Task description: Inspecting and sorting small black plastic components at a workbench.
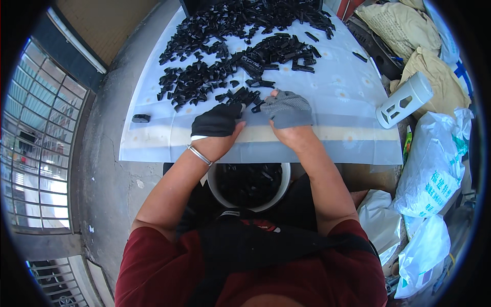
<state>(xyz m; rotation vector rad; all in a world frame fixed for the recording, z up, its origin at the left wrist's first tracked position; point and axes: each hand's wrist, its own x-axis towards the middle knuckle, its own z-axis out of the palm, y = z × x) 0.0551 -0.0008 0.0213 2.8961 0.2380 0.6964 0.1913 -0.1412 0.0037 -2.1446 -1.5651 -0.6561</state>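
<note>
My left hand (217, 121), in a black fingerless glove, is at the near side of the table with its fingers curled together. What it grips, if anything, is hidden. Opposite it, my right hand (289, 113) wears a grey dotted glove, and its closed fingers meet a small black plastic part (257, 108). The two hands are a short gap apart. Just beyond them lies a cluster of black plastic parts (241, 96). A larger heap of loose black pieces (189, 84) spreads farther back, with longer black strips (279, 48) on its right.
The table has a white flowered cover (348, 123). A single black piece (141, 118) rests at its left, and a white slotted cylinder (404, 100) stands tilted at its right edge. Below, a white bucket (287, 179) holds black parts. Filled plastic bags (432, 163) crowd the right.
</note>
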